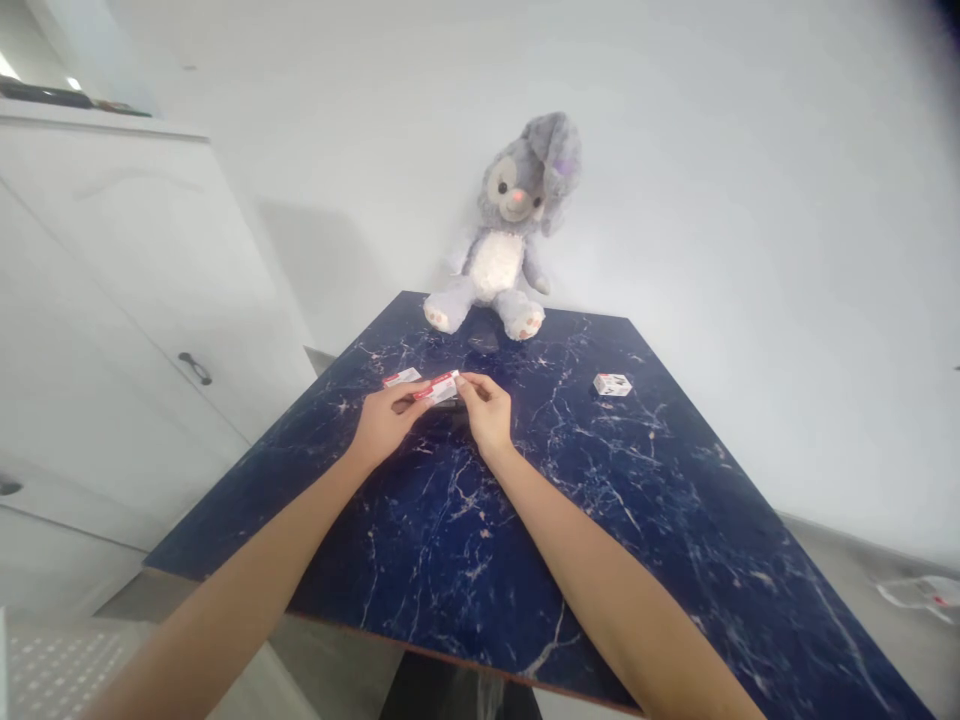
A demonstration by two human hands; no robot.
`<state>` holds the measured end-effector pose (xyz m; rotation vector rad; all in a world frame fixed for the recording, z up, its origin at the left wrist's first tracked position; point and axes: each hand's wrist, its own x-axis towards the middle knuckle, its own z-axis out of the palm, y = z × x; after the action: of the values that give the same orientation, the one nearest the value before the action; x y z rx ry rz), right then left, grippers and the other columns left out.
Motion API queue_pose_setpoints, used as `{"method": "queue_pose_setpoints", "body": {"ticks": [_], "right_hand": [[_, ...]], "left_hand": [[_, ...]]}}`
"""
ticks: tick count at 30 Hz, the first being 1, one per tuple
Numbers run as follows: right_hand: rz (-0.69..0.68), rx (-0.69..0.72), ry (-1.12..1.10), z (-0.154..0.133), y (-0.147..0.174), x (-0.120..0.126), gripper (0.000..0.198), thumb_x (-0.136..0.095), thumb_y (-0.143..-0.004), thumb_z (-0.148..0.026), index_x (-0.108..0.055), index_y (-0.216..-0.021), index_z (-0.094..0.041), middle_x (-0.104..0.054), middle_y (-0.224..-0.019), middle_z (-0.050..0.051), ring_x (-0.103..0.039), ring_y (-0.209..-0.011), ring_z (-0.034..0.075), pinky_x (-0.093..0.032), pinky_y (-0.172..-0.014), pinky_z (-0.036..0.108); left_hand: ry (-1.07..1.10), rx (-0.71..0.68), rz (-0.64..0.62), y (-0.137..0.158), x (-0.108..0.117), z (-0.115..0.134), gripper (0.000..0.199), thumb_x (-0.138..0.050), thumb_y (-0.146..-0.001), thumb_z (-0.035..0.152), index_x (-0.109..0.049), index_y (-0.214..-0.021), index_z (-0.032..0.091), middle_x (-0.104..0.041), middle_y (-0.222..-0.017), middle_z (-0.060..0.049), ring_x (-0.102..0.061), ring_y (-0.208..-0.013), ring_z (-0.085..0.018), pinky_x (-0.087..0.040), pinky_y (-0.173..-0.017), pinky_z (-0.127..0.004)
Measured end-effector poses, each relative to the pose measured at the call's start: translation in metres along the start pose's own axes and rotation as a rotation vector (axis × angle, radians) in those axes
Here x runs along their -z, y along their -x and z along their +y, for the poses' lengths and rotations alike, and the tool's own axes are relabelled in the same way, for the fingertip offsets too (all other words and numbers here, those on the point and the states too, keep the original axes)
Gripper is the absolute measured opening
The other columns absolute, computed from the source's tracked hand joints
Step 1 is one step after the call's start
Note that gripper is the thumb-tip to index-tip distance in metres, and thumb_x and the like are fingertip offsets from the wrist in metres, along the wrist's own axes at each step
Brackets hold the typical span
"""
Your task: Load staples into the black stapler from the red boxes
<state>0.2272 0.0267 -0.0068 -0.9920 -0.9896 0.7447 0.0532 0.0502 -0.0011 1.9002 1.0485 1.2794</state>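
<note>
Both hands meet above the middle of the blue marbled table. My left hand [381, 424] pinches the left end of a small red and white cardboard box [438, 388] between thumb and fingers. At the box's right end, the thumb and fingertips of my right hand [489, 414] close on its edge. Just behind my left hand, a second red and white box [402, 377] lies on the table, partly covered by that hand. A dark object [448, 405] shows under the held box; its kind cannot be made out.
A white box with black pictures [613, 385] sits on the right of the table [570, 560]. At the back edge a grey plush rabbit [496, 265] leans against the wall. A white cabinet [150, 300] stands on the left. Something whitish [921, 595] lies on the floor at right.
</note>
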Motion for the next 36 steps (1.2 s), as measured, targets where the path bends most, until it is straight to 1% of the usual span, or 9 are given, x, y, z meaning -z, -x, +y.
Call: {"method": "queue_pose_setpoints", "body": {"ticks": [6,11,15,20,24,27,30,32,36], "right_hand": [[-0.088,0.205,0.127,-0.011,0.01,0.0,0.026,-0.061,-0.09,-0.039,-0.075,-0.103,-0.022,-0.073,-0.109,0.005,-0.069,-0.1,0.019,-0.055,-0.091,0.032],[-0.078,0.19,0.246,-0.013,0.011,0.0,0.028,-0.059,-0.089,-0.035,-0.072,-0.11,-0.023,-0.073,-0.109,0.005,-0.068,-0.084,0.017,-0.056,-0.078,0.03],[-0.114,0.17,0.186,-0.013,0.012,-0.003,0.037,-0.053,-0.092,-0.035,-0.061,-0.126,-0.022,-0.072,-0.116,0.007,-0.068,-0.084,0.016,-0.056,-0.077,0.029],[0.267,0.179,0.469,-0.012,0.007,0.011,0.032,-0.046,-0.092,-0.029,-0.06,-0.119,-0.019,-0.07,-0.099,0.007,-0.064,-0.079,0.018,-0.052,-0.085,0.034],[0.347,0.107,0.723,-0.003,0.001,0.025,0.043,-0.051,-0.083,-0.023,-0.056,-0.124,-0.015,-0.064,-0.111,0.014,-0.062,-0.096,0.025,-0.048,-0.093,0.041],[0.219,0.075,0.846,-0.001,0.006,0.025,0.047,-0.053,-0.08,-0.02,-0.055,-0.127,-0.013,-0.066,-0.108,0.017,-0.06,-0.103,0.031,-0.048,-0.092,0.045],[0.16,0.067,0.84,-0.004,0.01,0.022,0.043,-0.054,-0.081,-0.019,-0.056,-0.124,-0.015,-0.071,-0.102,0.015,-0.062,-0.101,0.032,-0.048,-0.09,0.044],[0.177,0.0,0.794,-0.005,0.01,0.022,0.04,-0.053,-0.083,-0.02,-0.057,-0.122,-0.015,-0.073,-0.1,0.014,-0.066,-0.096,0.031,-0.048,-0.09,0.043],[0.207,-0.079,0.713,-0.005,0.005,0.027,0.036,-0.053,-0.082,-0.019,-0.058,-0.118,-0.017,-0.076,-0.096,0.01,-0.07,-0.089,0.026,-0.049,-0.089,0.04]], "left_hand": [[0.139,0.036,0.018,-0.002,0.0,0.003,0.041,-0.074,-0.081,0.044,-0.072,-0.114,0.019,-0.073,-0.117,-0.01,-0.073,-0.096,-0.026,-0.063,-0.084,-0.041],[0.102,0.051,-0.018,-0.002,0.002,0.017,0.044,-0.075,-0.078,0.039,-0.07,-0.118,0.02,-0.073,-0.119,-0.01,-0.071,-0.104,-0.028,-0.06,-0.091,-0.043],[-0.041,-0.003,0.181,-0.001,0.006,0.019,0.036,-0.069,-0.081,0.031,-0.07,-0.116,0.022,-0.074,-0.112,-0.006,-0.072,-0.097,-0.023,-0.058,-0.094,-0.04],[-0.347,0.125,0.485,-0.013,0.032,-0.009,0.03,-0.055,-0.087,0.03,-0.068,-0.112,0.021,-0.073,-0.101,-0.006,-0.067,-0.094,-0.024,-0.052,-0.095,-0.043],[-0.683,0.263,0.366,-0.02,0.05,-0.028,0.024,-0.057,-0.085,0.03,-0.07,-0.099,0.017,-0.07,-0.1,-0.015,-0.056,-0.112,-0.037,-0.038,-0.101,-0.058],[-0.722,0.09,0.284,-0.018,0.05,-0.024,0.032,-0.059,-0.083,0.03,-0.067,-0.111,0.017,-0.068,-0.11,-0.015,-0.056,-0.11,-0.034,-0.037,-0.102,-0.052],[-0.701,-0.079,0.016,-0.013,0.047,-0.013,0.037,-0.064,-0.083,0.04,-0.069,-0.114,0.022,-0.071,-0.102,-0.009,-0.058,-0.1,-0.029,-0.04,-0.097,-0.045],[-0.736,-0.119,-0.099,-0.011,0.046,-0.008,0.048,-0.071,-0.077,0.051,-0.069,-0.117,0.026,-0.071,-0.101,-0.009,-0.056,-0.103,-0.033,-0.039,-0.095,-0.046],[-0.747,-0.105,-0.143,-0.011,0.048,-0.012,0.051,-0.076,-0.072,0.054,-0.071,-0.116,0.029,-0.072,-0.105,-0.01,-0.05,-0.111,-0.038,-0.037,-0.094,-0.05]]}}
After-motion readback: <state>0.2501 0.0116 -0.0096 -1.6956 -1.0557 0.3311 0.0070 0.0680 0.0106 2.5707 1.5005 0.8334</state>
